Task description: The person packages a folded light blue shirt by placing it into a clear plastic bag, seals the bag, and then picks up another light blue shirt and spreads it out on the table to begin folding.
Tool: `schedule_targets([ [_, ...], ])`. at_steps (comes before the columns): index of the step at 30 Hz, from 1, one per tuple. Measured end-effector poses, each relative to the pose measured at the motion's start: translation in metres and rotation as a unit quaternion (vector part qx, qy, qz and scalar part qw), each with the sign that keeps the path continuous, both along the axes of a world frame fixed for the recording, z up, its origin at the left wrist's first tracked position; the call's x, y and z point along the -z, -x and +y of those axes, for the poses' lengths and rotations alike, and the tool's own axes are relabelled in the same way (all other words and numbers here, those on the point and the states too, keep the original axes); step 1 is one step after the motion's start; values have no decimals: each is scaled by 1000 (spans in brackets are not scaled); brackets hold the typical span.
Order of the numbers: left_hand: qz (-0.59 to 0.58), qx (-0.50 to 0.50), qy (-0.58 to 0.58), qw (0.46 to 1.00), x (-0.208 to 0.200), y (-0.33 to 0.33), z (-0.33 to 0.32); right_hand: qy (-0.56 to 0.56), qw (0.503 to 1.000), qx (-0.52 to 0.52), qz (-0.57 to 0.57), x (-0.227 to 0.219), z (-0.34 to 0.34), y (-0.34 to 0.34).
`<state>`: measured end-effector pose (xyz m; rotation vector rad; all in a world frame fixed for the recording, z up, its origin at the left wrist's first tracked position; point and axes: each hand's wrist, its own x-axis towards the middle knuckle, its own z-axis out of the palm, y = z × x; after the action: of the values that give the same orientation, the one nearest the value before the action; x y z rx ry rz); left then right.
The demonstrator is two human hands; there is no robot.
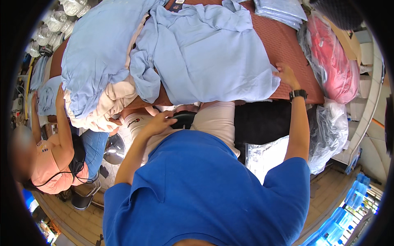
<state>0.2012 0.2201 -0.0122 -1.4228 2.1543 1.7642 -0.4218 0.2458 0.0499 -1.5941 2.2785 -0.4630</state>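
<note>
Garment: light-blue shirt [205, 53], spread flat on the table, long axis running from the collar end at the far edge toward the hem at the near edge; hem overhanging the near edge slightly; one sleeve bunched at the left side.
Right hand: [286, 75] flat on the shirt's right hem corner, fingers spread, pressing rather than clamped; black watch [298, 94] on the wrist.
Left hand: [158, 123] well apart from the right, low at the waist, below the table edge, fingers curled over a dark object [183, 119]; cannot tell whether gripped or only touched.
Pile: heap of light-blue cloth [96, 49] just left of the shirt, touching it, with cream cloth [111, 104] beneath, sagging over the near-left corner.
Stack: folded blue pieces [281, 10] at the far right corner.
Table: reddish-brown woven top [287, 45], bare strip along the right.
Bags: clear bag of pink-red cloth [334, 69] right of the table; crumpled clear plastic [328, 131] below it; silvery sheet [264, 156] near the right arm.
Other person: seated at left in a peach top [45, 164], arms raised to blue cloth at the table's left end.
Room: wooden floor [328, 192]; blue crates [353, 201] lower right; bagged white items [53, 24] far left.
</note>
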Motion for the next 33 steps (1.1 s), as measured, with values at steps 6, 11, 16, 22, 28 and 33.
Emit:
schedule_targets([
  [6, 181, -204, -147, 951, 35, 49, 8, -14, 966, 98, -238, -20, 17, -28],
  [11, 50, -37, -73, 995, -78, 44, 5, 136, 922, 113, -343, -47, 39, 12],
  [16, 331, -311, -4, 891, -151, 22, -23, 198, 875, 162, -411, -117, 3, -48],
  [22, 322, -386, 31, 864, -126, 21, -86, 38, 775, 155, -612, -53, -40, 47],
  [28, 373, -336, -20, 865, -105, 6, -97, 90, 743, 189, -636, -35, -41, -11],
  [33, 312, -311, 111, 891, -91, 0, -103, 102, 801, 125, -576, -56, -37, -31],
])
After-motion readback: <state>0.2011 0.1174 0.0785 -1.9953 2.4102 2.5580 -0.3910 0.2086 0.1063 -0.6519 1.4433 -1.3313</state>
